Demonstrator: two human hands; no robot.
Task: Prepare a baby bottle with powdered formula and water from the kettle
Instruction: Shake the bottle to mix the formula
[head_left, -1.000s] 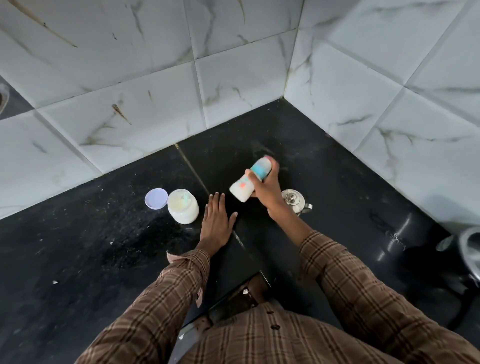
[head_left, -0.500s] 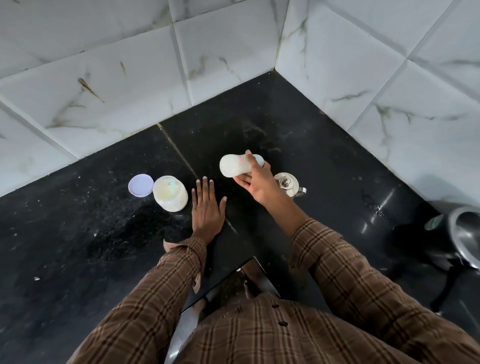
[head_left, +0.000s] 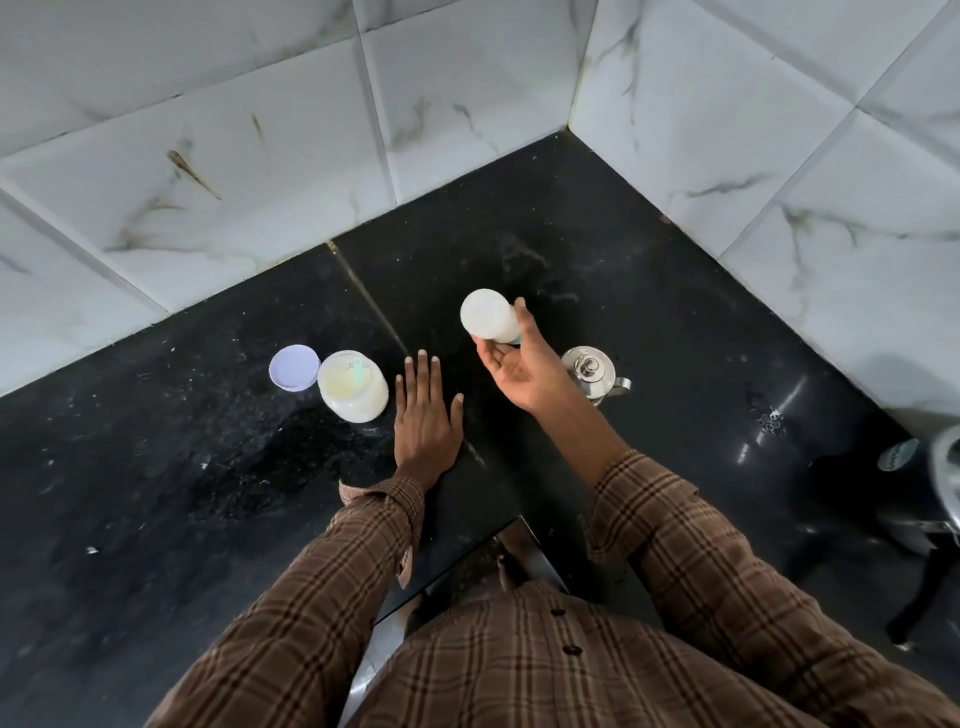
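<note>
In the head view, the right hand (head_left: 524, 371) holds the baby bottle (head_left: 490, 316) up off the black worktop (head_left: 156, 493), tipped so that its pale round base faces the camera; the fingers (head_left: 521, 312) and thumb wrap its far side, with a hint of a teal collar just under them, and the palm is turned upward. The left hand (head_left: 426, 415) lies flat on the worktop, fingers spread and grasping nothing, just right of the open formula jar (head_left: 353, 385), whose lilac lid (head_left: 294, 367) rests touching it on the left. A small steel kettle (head_left: 589, 371) stands lid-on just right of the right hand. With the bottle turned over in the air, the step in hand looks like shaking or mixing the contents, though whether powder and water are inside cannot be told. The next move likely calls for bringing the bottle upright and setting it down gently between the jar and the kettle, keeping the cap tight so nothing leaks.
</note>
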